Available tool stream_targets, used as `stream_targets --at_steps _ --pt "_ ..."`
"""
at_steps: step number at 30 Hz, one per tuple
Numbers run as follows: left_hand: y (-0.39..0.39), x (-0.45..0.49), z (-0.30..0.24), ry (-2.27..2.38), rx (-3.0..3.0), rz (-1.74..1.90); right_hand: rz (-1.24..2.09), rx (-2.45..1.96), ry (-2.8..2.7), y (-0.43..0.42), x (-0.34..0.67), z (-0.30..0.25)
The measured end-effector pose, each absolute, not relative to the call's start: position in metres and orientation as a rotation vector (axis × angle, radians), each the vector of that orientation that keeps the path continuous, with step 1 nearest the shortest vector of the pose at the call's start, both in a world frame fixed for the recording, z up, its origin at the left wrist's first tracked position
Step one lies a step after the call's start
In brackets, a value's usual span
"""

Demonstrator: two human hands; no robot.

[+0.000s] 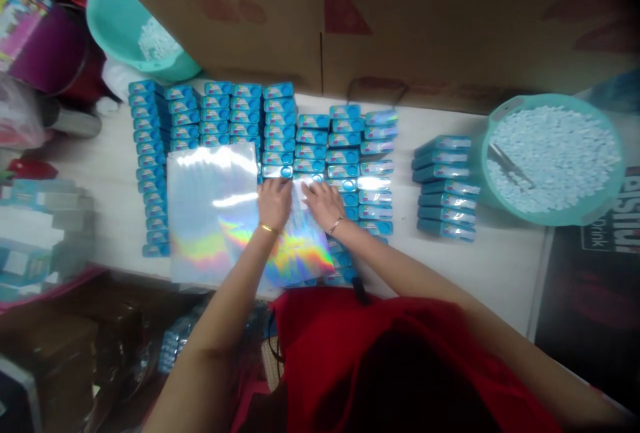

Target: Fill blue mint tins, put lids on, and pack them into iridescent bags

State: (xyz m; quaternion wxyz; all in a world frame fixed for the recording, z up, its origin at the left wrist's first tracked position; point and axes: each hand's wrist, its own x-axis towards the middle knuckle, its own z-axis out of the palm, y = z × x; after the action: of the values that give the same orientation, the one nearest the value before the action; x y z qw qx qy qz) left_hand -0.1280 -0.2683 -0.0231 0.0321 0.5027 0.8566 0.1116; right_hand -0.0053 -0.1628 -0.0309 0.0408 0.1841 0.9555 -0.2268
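Both the left hand [274, 201] and right hand [325, 205] bend their fingers over the upper part of a slick, rainbow-sheened sheet [303, 253], though from where I stand I can't tell whether either pinches it. Ahead of them run rows of glossy, rectangular blue boxes [279, 131]; well right of the right hand, a round turquoise tub [565, 219] brims with pale, pebbly pieces [565, 146].

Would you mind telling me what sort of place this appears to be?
Probably a small packing workshop: rows of matching blue boxes stand on a white table, iridescent sheets hide some of them, and a teal basin holds many small pale pieces.
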Motion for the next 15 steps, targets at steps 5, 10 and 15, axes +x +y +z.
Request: stream_targets --at_steps 5,10,15 --pt "-0.271 -0.125 -0.026 2.615 1.585 0.419 -0.765 0.582 2.933 -0.164 -0.005 -0.036" --pt "-0.287 -0.109 0.000 2.549 1.491 0.542 -0.758 0.573 2.945 -0.162 -0.008 -0.039" --pt "-0.301 -0.064 0.057 2.581 0.773 1.298 -1.283 0.754 2.922 -0.160 0.004 -0.025"
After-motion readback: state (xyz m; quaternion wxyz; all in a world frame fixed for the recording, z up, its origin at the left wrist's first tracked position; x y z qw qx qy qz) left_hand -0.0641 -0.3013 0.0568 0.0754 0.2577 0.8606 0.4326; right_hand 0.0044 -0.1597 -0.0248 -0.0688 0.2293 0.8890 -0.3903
